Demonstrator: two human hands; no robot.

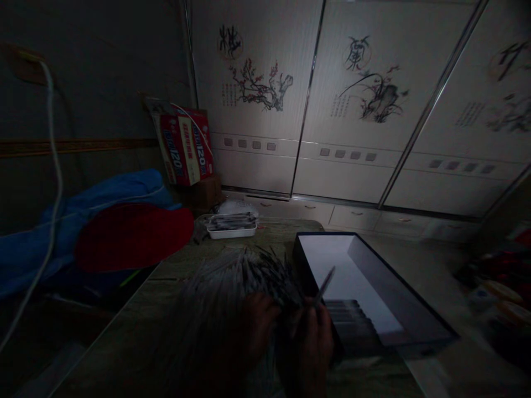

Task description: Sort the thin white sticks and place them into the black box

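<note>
Beside the box's near edge (315, 271), right hand (313, 329), apparently gripping something slender (326, 284).

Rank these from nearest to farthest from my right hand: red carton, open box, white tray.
From your right hand:
1. Open box, beside it, right.
2. White tray, ahead and left.
3. Red carton, farther back, left.

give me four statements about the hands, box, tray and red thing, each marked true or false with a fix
1. The right hand holds a slim pointed item. True.
2. The dark-rimmed box has a lid on. False: it is open, with slim dark items inside.
3. The red oval item lies in the box. False: it lies against blue fabric.
4. The small white tray sits beyond the heap of slim items. True.
</note>
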